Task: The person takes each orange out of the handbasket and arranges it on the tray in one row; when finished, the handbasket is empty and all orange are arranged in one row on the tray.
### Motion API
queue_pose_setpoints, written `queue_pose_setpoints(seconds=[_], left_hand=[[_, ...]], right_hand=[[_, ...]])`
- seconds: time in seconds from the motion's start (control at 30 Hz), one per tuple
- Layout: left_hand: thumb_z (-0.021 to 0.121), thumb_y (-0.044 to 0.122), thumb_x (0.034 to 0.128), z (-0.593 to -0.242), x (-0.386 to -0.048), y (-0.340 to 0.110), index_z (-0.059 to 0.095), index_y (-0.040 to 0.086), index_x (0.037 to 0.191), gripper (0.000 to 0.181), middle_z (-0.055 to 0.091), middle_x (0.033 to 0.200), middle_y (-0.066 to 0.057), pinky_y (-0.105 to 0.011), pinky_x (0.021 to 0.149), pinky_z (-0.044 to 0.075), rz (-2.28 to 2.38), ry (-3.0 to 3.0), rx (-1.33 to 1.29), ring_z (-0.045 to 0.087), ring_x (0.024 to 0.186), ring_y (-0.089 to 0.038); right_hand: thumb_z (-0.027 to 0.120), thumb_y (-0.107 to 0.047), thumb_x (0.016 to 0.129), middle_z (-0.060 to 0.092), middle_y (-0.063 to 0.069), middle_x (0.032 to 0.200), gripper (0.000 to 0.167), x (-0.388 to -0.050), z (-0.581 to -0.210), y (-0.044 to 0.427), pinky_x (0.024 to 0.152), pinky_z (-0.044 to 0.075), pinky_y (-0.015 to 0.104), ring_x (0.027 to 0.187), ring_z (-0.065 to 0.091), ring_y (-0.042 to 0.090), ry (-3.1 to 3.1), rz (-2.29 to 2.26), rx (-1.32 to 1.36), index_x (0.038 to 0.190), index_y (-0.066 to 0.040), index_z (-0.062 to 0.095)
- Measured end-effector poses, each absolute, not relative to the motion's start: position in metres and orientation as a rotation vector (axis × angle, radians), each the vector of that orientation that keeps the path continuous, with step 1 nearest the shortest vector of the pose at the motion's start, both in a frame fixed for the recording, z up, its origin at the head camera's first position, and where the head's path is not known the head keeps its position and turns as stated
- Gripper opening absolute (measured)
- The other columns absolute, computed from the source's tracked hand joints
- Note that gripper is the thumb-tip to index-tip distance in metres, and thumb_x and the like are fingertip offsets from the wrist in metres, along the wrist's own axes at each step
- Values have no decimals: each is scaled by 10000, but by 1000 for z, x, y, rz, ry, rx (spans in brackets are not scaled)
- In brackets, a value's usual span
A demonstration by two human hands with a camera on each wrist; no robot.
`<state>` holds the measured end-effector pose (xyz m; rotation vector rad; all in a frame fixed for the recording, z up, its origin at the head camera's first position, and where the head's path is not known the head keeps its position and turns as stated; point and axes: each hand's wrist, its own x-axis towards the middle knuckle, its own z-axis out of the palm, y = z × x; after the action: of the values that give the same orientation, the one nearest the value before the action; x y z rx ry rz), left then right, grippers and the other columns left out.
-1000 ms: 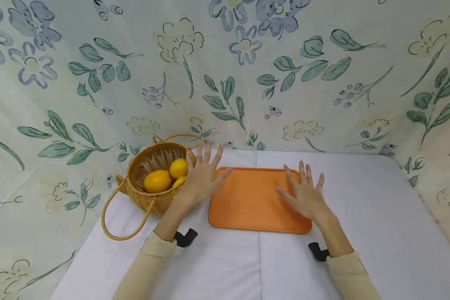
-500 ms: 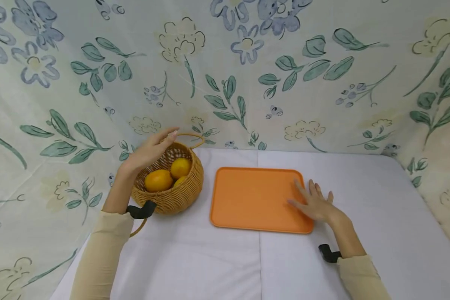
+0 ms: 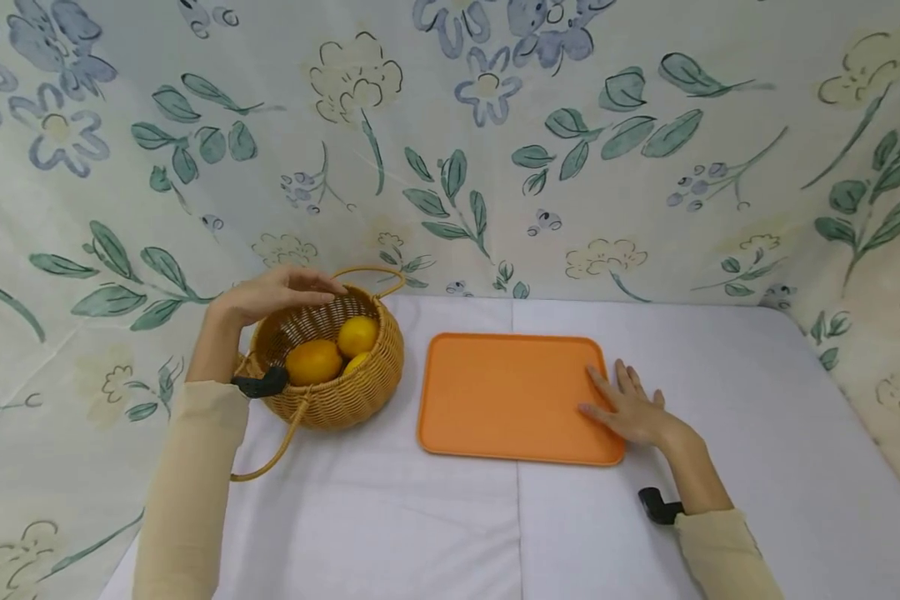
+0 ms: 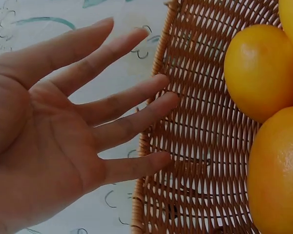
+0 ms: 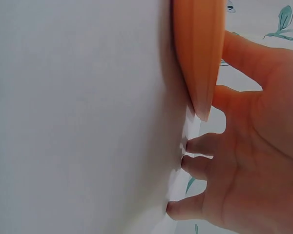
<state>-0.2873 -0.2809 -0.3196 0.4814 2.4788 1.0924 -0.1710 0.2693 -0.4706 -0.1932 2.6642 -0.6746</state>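
A round wicker basket (image 3: 360,396) with looped handles stands at the left of the table, holding several smooth yellow-orange fruits (image 3: 315,362), lemon-like in shape. Over its far left rim is my left hand (image 3: 273,296). The left wrist view shows that palm (image 4: 44,141) with fingers spread and nothing in them, the fingertips reaching past the woven rim (image 4: 158,63). My right hand (image 3: 633,412) lies at the right edge of an orange tray (image 3: 513,400). Its thumb and index finger extend over the tray, while other fingertips (image 5: 185,209) touch the tabletop beside it.
White cloth covers the table (image 3: 390,533). Behind and at the sides hangs a curtain (image 3: 450,108) with printed leaves and flowers. One basket handle (image 3: 277,454) sticks out toward the front left; another handle (image 3: 378,271) rises at the back.
My left hand has gone left from between basket and tray to above the basket's far rim. My right hand has moved slightly right and down to the tray's edge. Basket and tray stay put.
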Motion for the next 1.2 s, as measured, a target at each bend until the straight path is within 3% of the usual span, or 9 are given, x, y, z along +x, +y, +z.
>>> queue_pose_setpoints(seconds=[0.17,0.27,0.43,0.67,0.87,1.2], left_hand=[[668,338,1012,-328,-302,-288,665,135,1386,425,579,1505,-134,-545,1190,393,940,2422,469,521,1384,-277],[693,324,995,-338,-315,-289,642,144,1418,462,562,1529,-94,-550,1225,350,927,2369,497,476,1443,-283],[656,187,1016,-360,-329,-290,631,110,1423,416,536,1545,-78,-485,1223,366,1000,2190,487,458,1448,-267],[597,86,1033,-378,-340,-286,555,65,1484,453,436,1613,-137,-523,1254,318,1011,1978,443,491,1403,-243],[659,123,1008,-384,-345,-280,562,150,1494,496,398,1628,-107,-479,1212,399,987,1972,382,537,1336,-202],[680,121,996,-394,-348,-281,568,123,1485,502,415,1610,-123,-387,1089,517,1025,1972,352,576,1257,-207]], right_hand=[[519,-562,1032,-115,393,1653,864,-172,-472,270,1108,-81,852,1523,-104,603,2668,-661,-196,1645,-56,181],[540,-531,1032,-132,401,1646,852,-173,-473,271,1104,-87,854,1517,-121,610,2665,-663,-189,1643,-57,182],[553,-516,1031,-139,410,1639,842,-174,-475,272,1099,-76,861,1509,-121,624,2666,-649,-196,1641,-67,185],[557,-520,1028,-116,413,1641,838,-174,-473,274,1092,-45,874,1508,-96,631,2673,-635,-216,1642,-77,197],[559,-508,1030,-131,414,1639,839,-173,-473,278,1088,-75,870,1508,-109,630,2665,-655,-223,1645,-80,182],[559,-522,1027,-136,407,1642,846,-174,-474,277,1093,-93,861,1511,-122,625,2662,-671,-232,1648,-88,183]])
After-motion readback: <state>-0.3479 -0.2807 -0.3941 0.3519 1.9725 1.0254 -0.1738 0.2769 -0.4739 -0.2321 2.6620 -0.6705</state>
